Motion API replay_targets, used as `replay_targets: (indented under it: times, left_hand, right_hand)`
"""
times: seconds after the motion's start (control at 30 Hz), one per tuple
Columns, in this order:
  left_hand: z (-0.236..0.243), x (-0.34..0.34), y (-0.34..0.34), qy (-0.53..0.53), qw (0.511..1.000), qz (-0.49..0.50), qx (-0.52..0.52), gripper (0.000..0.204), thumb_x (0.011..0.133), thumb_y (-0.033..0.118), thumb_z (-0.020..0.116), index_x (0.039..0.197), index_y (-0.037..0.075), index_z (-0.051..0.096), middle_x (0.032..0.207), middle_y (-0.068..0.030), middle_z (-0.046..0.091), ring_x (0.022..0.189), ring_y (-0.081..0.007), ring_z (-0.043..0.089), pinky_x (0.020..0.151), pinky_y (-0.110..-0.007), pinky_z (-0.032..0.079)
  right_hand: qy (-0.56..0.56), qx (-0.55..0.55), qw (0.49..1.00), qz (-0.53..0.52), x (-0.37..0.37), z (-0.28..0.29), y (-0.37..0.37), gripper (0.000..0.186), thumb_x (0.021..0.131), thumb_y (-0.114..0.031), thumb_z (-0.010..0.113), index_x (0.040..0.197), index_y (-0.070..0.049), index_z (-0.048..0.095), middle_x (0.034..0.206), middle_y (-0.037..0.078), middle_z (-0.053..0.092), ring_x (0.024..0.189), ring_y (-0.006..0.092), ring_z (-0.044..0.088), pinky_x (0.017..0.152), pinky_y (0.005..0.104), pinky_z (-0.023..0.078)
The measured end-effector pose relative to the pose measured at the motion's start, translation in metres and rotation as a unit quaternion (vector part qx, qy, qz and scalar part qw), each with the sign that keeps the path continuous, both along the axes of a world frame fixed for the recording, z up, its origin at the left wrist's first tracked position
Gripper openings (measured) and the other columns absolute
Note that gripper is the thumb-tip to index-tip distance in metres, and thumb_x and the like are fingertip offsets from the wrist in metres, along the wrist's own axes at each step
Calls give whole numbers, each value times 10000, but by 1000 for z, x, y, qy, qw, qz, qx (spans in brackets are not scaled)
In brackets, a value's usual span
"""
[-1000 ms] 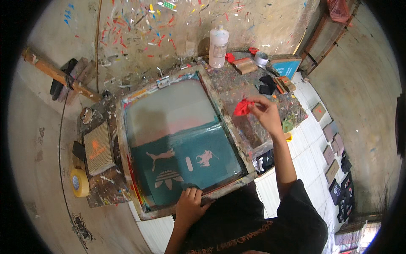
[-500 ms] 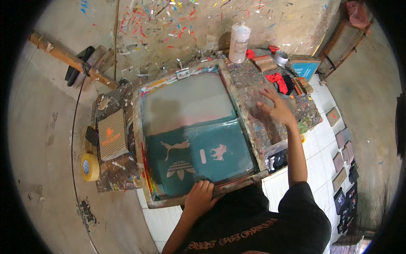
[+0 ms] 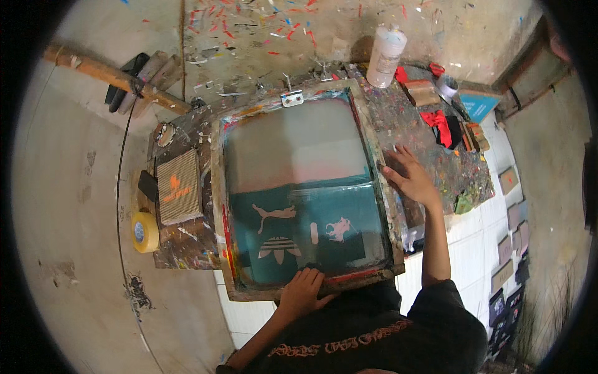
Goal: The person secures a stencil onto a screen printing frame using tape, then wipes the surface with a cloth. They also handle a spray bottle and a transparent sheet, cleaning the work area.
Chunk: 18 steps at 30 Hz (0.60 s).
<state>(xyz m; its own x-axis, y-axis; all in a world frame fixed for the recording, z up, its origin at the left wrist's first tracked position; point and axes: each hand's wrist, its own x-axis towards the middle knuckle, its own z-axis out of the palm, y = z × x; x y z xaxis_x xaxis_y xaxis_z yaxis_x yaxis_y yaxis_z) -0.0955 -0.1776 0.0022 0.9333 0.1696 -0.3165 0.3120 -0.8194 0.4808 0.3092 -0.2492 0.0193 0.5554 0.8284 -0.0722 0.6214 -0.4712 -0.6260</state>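
A wood-framed printing screen (image 3: 289,176) lies on the paint-stained worktable, its mesh pale at the far end and green at the near end. Four-legged-animal, leaf and bar shapes show as light stencil areas in the green part. My left hand (image 3: 301,290) grips the frame's near rail, fingers bent over its top. Beside the right rail is my right hand (image 3: 411,181), fingers spread and holding nothing; its thumb appears to rest on the rail. A metal hinge clamp (image 3: 291,98) sits at the middle of the far rail.
Left of the screen are a striped board with an orange print (image 3: 179,187) and a yellow tape roll (image 3: 145,232). A white bottle (image 3: 386,56), wooden squeegee (image 3: 421,93) and red and black cloths (image 3: 443,129) lie at the far right. Small panels (image 3: 508,181) stand along the right wall.
My right hand has come from above the table, right of the screen, to the frame's right rail. My left hand stays on the near rail. The whole view has shifted somewhat.
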Motion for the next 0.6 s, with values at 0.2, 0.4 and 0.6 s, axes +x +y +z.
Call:
replay_targets:
  times: [0.2,0.4,0.6]
  left_hand:
    - [29,5,6,-19,995,55,-85,682,922,596,683,1200,-22,608,1173,-200,582,1092,-360,600,937,-461,523]
    - [25,3,5,-72,989,29,-127,660,929,496,709,1278,-42,555,1215,-238,558,1172,-404,547,974,-479,495]
    - [21,17,2,-68,990,-44,-118,520,911,322,716,1232,-55,557,1197,-252,569,1145,-447,529,1010,-529,433]
  right_hand:
    - [-69,143,971,-180,-35,-6,-20,595,964,-357,687,1428,-9,555,1593,222,416,1523,401,302,1234,505,251]
    - [-37,81,931,-354,-114,24,-119,405,960,-204,678,1322,-29,629,1507,180,527,1477,385,380,1198,499,323]
    - [-47,26,872,-487,-268,101,-240,290,929,-173,692,1182,-30,687,1333,205,642,1345,410,517,1143,504,393]
